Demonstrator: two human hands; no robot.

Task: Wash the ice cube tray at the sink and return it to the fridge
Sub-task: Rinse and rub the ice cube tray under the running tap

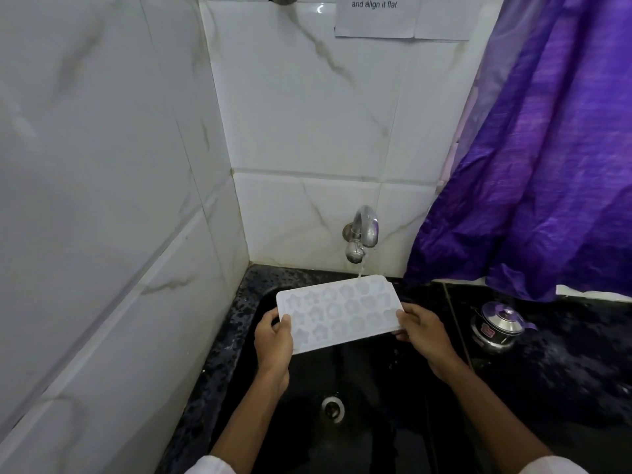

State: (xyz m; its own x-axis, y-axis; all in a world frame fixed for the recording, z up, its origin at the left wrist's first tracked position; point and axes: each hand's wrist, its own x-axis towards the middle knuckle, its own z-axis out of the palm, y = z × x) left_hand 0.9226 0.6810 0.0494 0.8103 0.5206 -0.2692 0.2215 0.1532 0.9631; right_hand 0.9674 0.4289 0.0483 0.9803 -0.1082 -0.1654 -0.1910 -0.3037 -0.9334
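Ice cube tray: a white tray with rows of star- and flower-like moulds, held in the air at the centre of the frame, above the black sink. Its cavities face up, and its far right corner is under the tap.

Left hand: the left hand grips the tray's left short end. The thumb lies on top near the edge and the fingers curl underneath.

Right hand: the right hand holds the right short end the same way, thumb on top and fingers wrapped below.

Tap: a chrome tap comes out of the back wall just above the tray.

Water: a thin stream falls from the spout and lands on the tray's far edge.

Drain: a round metal drain sits in the sink floor, lower centre, between the two forearms.

Counter: a dark speckled counter runs around the sink, on the right of the frame.

Pot: a small steel pot with a lid stands on the counter to the right of the right hand, apart from it.

Cloth: a purple cloth hangs over the upper right and reaches down to the counter.

Walls: white marble-veined tiles fill the left side and the back.

Notice: a printed sheet of paper is fixed to the back wall at the top edge. Only part of its text is readable.

Sleeves: white cuffs show at the bottom edge.
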